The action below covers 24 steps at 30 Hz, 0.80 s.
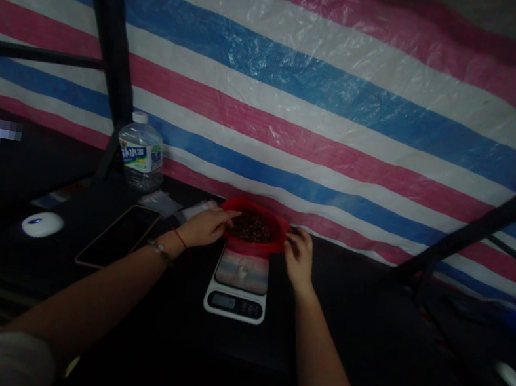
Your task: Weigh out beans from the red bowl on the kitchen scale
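A red bowl [241,206] full of small dark brown pieces stands at the back of the black table, just behind a white digital scale [234,305]. My left hand [206,226] is closed on the bowl's left edge, with one finger reaching over the rim toward the pieces. At the opposite edge, my right hand [299,257] has its fingers curled against the rim. On the scale's shiny plate lies a small round clear thing [245,269], too dim to name. The reading on the scale's display is not legible.
Left of the bowl are small plastic bags [159,203], a dark phone [120,237], a clear plastic bottle [141,152] and a white mouse-like object [42,224]. Behind the table hangs a striped plastic sheet [271,115]. Slanting dark posts [104,13] stand at both sides.
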Each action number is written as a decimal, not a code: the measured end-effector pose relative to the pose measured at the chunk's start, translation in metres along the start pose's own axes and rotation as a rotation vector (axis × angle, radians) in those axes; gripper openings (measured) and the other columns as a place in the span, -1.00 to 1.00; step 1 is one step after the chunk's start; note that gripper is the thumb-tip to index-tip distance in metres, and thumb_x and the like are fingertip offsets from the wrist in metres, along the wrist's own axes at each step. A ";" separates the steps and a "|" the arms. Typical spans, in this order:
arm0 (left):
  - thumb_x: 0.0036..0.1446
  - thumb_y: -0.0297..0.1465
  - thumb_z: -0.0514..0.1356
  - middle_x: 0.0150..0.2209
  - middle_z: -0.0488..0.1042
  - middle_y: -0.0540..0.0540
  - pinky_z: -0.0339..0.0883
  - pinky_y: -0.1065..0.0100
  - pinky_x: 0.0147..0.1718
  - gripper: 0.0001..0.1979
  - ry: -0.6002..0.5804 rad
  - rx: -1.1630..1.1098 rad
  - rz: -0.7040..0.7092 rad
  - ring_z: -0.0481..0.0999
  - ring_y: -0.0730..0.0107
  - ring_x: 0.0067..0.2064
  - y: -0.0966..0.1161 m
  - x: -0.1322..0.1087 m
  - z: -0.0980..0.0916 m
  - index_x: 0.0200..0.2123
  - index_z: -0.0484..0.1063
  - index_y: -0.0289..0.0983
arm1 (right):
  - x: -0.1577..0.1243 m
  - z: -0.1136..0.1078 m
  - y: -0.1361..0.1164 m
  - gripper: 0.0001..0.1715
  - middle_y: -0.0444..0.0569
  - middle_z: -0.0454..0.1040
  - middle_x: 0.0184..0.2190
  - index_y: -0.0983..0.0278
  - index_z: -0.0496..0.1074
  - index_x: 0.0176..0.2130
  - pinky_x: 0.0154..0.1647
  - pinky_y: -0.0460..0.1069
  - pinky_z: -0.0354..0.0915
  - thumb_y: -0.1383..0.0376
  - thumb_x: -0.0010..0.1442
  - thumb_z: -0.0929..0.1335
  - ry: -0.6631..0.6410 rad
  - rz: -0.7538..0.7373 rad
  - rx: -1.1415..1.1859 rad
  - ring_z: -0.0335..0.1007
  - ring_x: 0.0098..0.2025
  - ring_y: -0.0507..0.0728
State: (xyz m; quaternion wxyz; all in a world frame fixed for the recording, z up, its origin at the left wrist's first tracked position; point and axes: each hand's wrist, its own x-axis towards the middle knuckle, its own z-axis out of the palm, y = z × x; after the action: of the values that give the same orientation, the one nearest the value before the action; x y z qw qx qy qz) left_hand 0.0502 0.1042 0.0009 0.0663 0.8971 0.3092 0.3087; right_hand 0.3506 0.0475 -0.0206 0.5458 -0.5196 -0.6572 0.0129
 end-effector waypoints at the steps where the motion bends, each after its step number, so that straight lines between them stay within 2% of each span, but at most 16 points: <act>1: 0.03 -0.62 0.04 -0.13 0.54 -0.08 0.27 0.21 0.01 -0.43 -0.013 0.020 0.013 0.44 0.29 -0.06 -0.003 -0.002 -0.003 0.14 0.32 -0.24 | -0.004 0.004 0.002 -0.72 0.11 0.28 0.15 0.23 0.55 -0.19 0.17 0.18 0.20 0.19 0.16 0.32 -0.039 0.024 -0.014 0.24 0.16 0.23; 3: -0.07 -0.63 0.08 -0.05 0.52 -0.07 0.21 0.16 0.07 -0.47 -0.053 0.079 0.031 0.39 0.24 0.01 -0.010 -0.006 -0.007 0.00 0.46 -0.20 | -0.009 0.012 0.005 -0.69 0.12 0.25 0.19 0.24 0.57 -0.21 0.22 0.17 0.14 0.15 0.17 0.32 -0.102 0.086 -0.041 0.19 0.21 0.25; 5: -0.10 -0.60 0.13 0.04 0.46 -0.06 0.17 0.11 0.11 -0.52 -0.101 0.133 0.039 0.34 0.18 0.07 -0.016 -0.009 -0.008 -0.09 0.52 -0.16 | -0.011 0.017 0.009 -0.66 0.13 0.38 0.08 0.25 0.57 -0.21 0.22 0.17 0.15 0.12 0.18 0.30 -0.169 0.159 -0.050 0.24 0.18 0.25; 8: -0.01 -0.50 0.19 0.13 0.38 -0.06 0.14 0.04 0.12 -0.67 -0.115 0.192 0.015 0.26 0.10 0.15 -0.022 -0.008 0.000 -0.15 0.55 -0.13 | -0.011 0.019 0.015 -0.60 0.10 0.54 -0.12 0.26 0.56 -0.17 0.10 0.16 0.27 0.10 0.19 0.27 -0.284 0.281 -0.025 0.42 0.00 0.24; 10: 0.08 -0.44 0.17 0.12 0.39 -0.09 0.15 0.04 0.11 -0.78 -0.086 0.209 -0.021 0.27 0.12 0.14 -0.024 -0.004 0.007 -0.22 0.57 -0.16 | -0.010 0.018 0.018 -0.57 0.10 0.57 -0.16 0.29 0.55 -0.15 0.04 0.15 0.31 0.09 0.19 0.26 -0.324 0.336 -0.011 0.48 -0.08 0.24; 12: 0.15 -0.43 0.12 0.06 0.43 -0.12 0.18 0.07 0.11 -0.80 -0.020 0.210 -0.060 0.33 0.17 0.10 -0.022 0.003 0.013 -0.26 0.56 -0.19 | -0.008 0.016 0.020 -0.54 0.13 0.57 -0.16 0.33 0.54 -0.13 0.02 0.14 0.32 0.09 0.18 0.26 -0.287 0.357 -0.014 0.48 -0.09 0.24; 15: 0.20 -0.45 0.08 -0.06 0.50 -0.15 0.25 0.12 0.07 -0.77 0.103 0.187 -0.094 0.40 0.21 0.01 -0.014 0.015 0.020 -0.19 0.53 -0.24 | -0.004 0.010 0.023 -0.47 0.19 0.54 -0.10 0.38 0.51 -0.08 0.06 0.13 0.29 0.08 0.17 0.24 -0.114 0.355 -0.043 0.46 -0.04 0.25; 17: 0.21 -0.44 0.08 -0.11 0.52 -0.16 0.28 0.13 0.05 -0.77 0.142 0.168 -0.100 0.43 0.21 -0.02 -0.007 0.020 0.024 -0.15 0.52 -0.26 | -0.001 0.007 0.024 -0.44 0.21 0.52 -0.06 0.40 0.50 -0.06 0.09 0.12 0.26 0.07 0.16 0.24 -0.023 0.357 -0.067 0.43 0.00 0.26; 19: 0.19 -0.46 0.09 -0.13 0.53 -0.17 0.31 0.15 0.03 -0.78 0.107 0.147 -0.085 0.44 0.20 -0.05 -0.003 0.021 0.026 -0.19 0.52 -0.29 | 0.000 0.004 0.024 -0.45 0.18 0.54 -0.10 0.38 0.52 -0.10 0.05 0.11 0.28 0.05 0.16 0.24 -0.063 0.371 -0.078 0.45 -0.04 0.25; 22: 0.11 -0.54 0.09 -0.19 0.55 -0.15 0.33 0.19 0.01 -0.79 -0.029 0.111 -0.038 0.46 0.23 -0.08 -0.003 0.017 0.026 -0.30 0.54 -0.30 | -0.002 0.001 0.020 -0.46 0.09 0.59 -0.27 0.33 0.57 -0.22 -0.12 0.05 0.34 0.00 0.18 0.22 -0.227 0.411 -0.084 0.50 -0.19 0.24; 24: 0.05 -0.61 0.07 -0.21 0.56 -0.13 0.32 0.20 0.03 -0.74 -0.072 0.102 -0.025 0.47 0.25 -0.08 -0.006 0.013 0.024 -0.32 0.54 -0.29 | -0.003 0.000 0.019 -0.44 0.05 0.59 -0.37 0.32 0.58 -0.29 -0.22 0.02 0.34 -0.03 0.19 0.21 -0.258 0.448 -0.112 0.51 -0.28 0.23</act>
State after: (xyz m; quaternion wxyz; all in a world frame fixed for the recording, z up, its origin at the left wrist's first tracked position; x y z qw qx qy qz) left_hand 0.0696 0.1187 -0.0140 0.0356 0.9058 0.3333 0.2593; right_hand 0.3629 0.0540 -0.0338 0.4115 -0.6754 -0.5898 0.1632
